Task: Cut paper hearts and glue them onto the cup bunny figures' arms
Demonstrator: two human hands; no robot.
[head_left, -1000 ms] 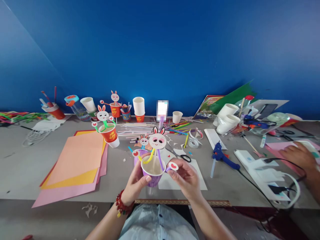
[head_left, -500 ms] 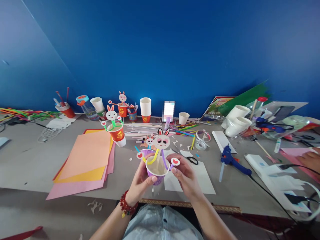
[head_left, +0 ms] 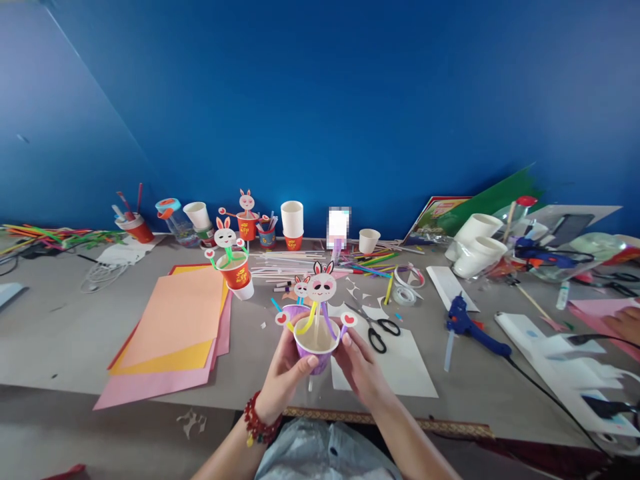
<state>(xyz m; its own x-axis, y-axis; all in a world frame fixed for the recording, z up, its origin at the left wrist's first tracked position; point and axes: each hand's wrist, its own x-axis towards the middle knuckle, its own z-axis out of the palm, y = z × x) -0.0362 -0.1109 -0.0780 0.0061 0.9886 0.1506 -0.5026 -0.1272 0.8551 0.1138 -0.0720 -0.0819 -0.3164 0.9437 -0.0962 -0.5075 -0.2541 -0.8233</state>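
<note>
Between my hands, over the table's front edge, is a purple paper cup (head_left: 316, 343) with a white rim. A paper bunny head (head_left: 321, 287) stands up from it on a stick, with yellow and purple arms ending in white discs with red hearts. My left hand (head_left: 290, 363) wraps the cup's left side, thumb on the front. My right hand (head_left: 363, 367) closes round the right side, fingers near the purple arm. A thin clear stick pokes out below the cup. Just behind it, a second purple cup with a smaller bunny head (head_left: 301, 288) is partly hidden.
Black-handled scissors (head_left: 383, 333) lie on white paper (head_left: 400, 373) at the right. Farther right are a blue glue gun (head_left: 470, 327) and a white power strip (head_left: 555, 373). Coloured paper (head_left: 170, 320) and a red bunny cup (head_left: 234, 270) are left. Another person's hand (head_left: 625, 323) is far right.
My right hand has shifted slightly lower on the cup, baring more of the scissors behind it. The cup stays in both hands; the view has moved a little.
</note>
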